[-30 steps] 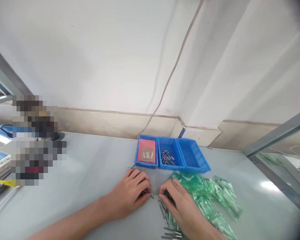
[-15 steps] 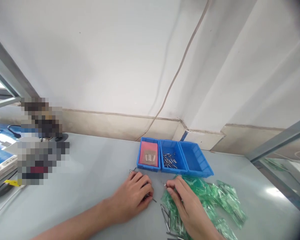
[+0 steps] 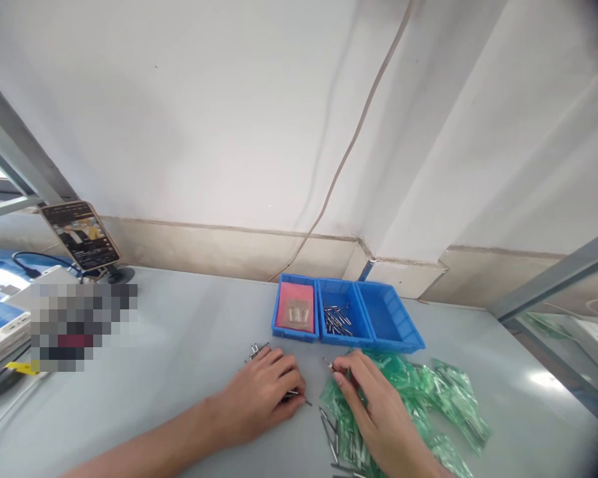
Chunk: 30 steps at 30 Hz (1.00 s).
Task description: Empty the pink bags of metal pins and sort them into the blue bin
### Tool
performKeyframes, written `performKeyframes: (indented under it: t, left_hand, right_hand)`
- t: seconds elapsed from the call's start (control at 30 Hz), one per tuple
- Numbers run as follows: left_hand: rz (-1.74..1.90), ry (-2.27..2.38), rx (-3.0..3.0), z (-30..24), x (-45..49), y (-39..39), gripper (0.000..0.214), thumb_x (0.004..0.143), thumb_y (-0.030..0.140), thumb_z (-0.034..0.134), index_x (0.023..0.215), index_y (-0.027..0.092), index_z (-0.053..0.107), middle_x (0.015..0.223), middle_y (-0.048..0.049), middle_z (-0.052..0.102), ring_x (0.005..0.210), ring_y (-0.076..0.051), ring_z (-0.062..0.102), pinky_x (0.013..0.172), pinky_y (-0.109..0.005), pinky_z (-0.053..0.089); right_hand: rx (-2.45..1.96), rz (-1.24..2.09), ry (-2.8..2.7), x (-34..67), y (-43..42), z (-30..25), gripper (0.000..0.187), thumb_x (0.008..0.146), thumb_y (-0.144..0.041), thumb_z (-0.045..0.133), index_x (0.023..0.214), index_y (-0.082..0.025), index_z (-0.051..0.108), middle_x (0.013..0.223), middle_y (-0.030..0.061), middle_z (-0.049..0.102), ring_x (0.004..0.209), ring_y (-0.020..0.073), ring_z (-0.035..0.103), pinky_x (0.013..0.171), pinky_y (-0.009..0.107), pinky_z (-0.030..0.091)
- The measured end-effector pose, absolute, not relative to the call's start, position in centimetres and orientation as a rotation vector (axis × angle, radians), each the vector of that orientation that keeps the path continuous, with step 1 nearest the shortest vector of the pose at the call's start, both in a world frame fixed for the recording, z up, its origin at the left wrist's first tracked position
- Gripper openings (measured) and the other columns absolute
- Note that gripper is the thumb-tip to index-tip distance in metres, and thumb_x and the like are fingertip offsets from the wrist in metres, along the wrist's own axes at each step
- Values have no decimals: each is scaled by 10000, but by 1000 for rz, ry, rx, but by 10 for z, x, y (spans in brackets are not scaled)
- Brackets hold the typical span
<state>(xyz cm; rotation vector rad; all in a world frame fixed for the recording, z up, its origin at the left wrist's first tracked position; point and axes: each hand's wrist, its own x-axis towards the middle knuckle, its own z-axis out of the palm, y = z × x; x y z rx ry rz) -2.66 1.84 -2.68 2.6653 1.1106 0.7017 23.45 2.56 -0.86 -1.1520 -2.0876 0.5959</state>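
My left hand point(image 3: 264, 392) rests on the table with its fingers curled over several thin metal pins. One metal pin point(image 3: 291, 395) shows under the index finger, its tip poking out to the right. More metal pins point(image 3: 254, 352) lie beyond the knuckles, partly covered by the hand. Thumb and forefinger of my right hand point(image 3: 371, 405) pinch a small metal pin point(image 3: 329, 364), whose tip points up and left. Below that hand are green plastic bags point(image 3: 418, 392) with metal pins in them. Loose metal pins point(image 3: 329, 435) lie on the table between the hands.
Three blue bins stand in a row: the left bin point(image 3: 274, 318) holds a pink sheet point(image 3: 296, 297) and a small clear packet, the middle bin point(image 3: 361, 325) holds metal pins, the right bin point(image 3: 391, 315) shows nothing inside. A phone point(image 3: 82, 236) on a stand is at left.
My left hand has shifted slightly, and more pins show beyond its knuckles. The right hand stays nearly in place, still pinching its pin.
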Motion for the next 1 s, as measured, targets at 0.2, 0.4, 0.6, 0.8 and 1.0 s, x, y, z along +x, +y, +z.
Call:
performKeyframes:
  t: [0.2, 0.4, 0.6, 0.8, 1.0]
  left_hand:
    - [762, 1100, 2662, -33, -27, 18, 81, 1032, 199, 667, 999, 229, 600, 949, 8, 687, 869, -204, 623, 856, -353, 424]
    - [790, 1058, 2667, -32, -27, 19, 101, 1021, 163, 658, 978, 224, 590, 926, 20, 689, 837, -186, 634, 814, -328, 426]
    - [797, 1076, 2676, -31, -26, 19, 112, 1029, 161, 643, 959, 224, 583, 904, 23, 681, 824, -187, 637, 818, -334, 413]
    - [799, 1063, 2672, -32, -27, 20, 100, 1035, 162, 644, 981, 223, 587, 924, 21, 686, 839, -187, 639, 827, -333, 412]
    - [789, 1054, 2664, -34, -27, 19, 98, 1033, 183, 668, 990, 230, 594, 919, 21, 685, 835, -188, 631, 812, -332, 402]
  right_hand:
    - [-1154, 622, -2103, 236, 26, -9, 167, 1144, -287, 466, 1117, -279, 631, 1017, 55, 676, 952, 238, 674, 834, 336, 555]
    - [-1165, 610, -2071, 237, 26, -11, 167, 1143, -285, 473, 1151, -281, 639, 1038, 60, 688, 961, 235, 686, 841, 331, 559]
    - [-1163, 587, -2042, 238, 28, -12, 169, 1136, -293, 493, 1160, -270, 658, 1050, 67, 702, 968, 235, 704, 848, 320, 570]
    - [-1151, 592, -2005, 238, 26, -12, 149, 1132, -303, 517, 1161, -275, 660, 1035, 47, 696, 959, 217, 699, 850, 300, 563]
    - [-1183, 747, -1853, 239, 25, -10, 185, 1117, -372, 547, 1124, -280, 707, 1031, 46, 726, 951, 216, 712, 840, 286, 570]
